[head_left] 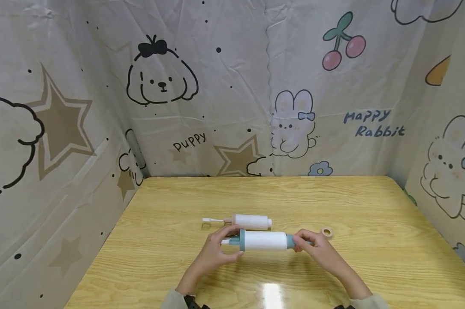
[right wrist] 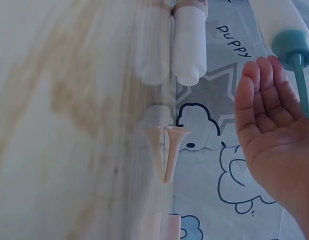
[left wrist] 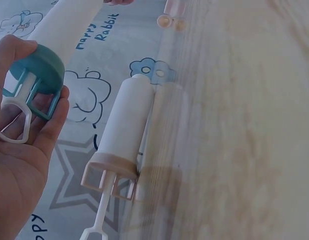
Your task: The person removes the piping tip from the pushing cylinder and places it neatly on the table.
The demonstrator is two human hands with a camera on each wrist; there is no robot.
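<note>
Both hands hold a large syringe (head_left: 265,241) level above the table, its white barrel crosswise between them. My left hand (head_left: 218,249) grips the teal flange end, with the thumb on the flange and the fingers under its teal finger loops. A white plunger handle (left wrist: 17,120) sticks out there, in the palm. At the other end my right hand (head_left: 313,245) pinches the teal cap, from which a thin teal nozzle (right wrist: 301,85) points out over the palm. Behind it lies a second white syringe (head_left: 251,222) with a beige flange (left wrist: 112,165) and a white plunger (left wrist: 102,205).
A beige cone-shaped nozzle (right wrist: 174,152) lies past the second syringe's tip. Farther right is a small beige ring-shaped piece (head_left: 327,232). The wood-grain table (head_left: 159,266) is bordered by printed cloth (head_left: 232,86) behind and at both sides.
</note>
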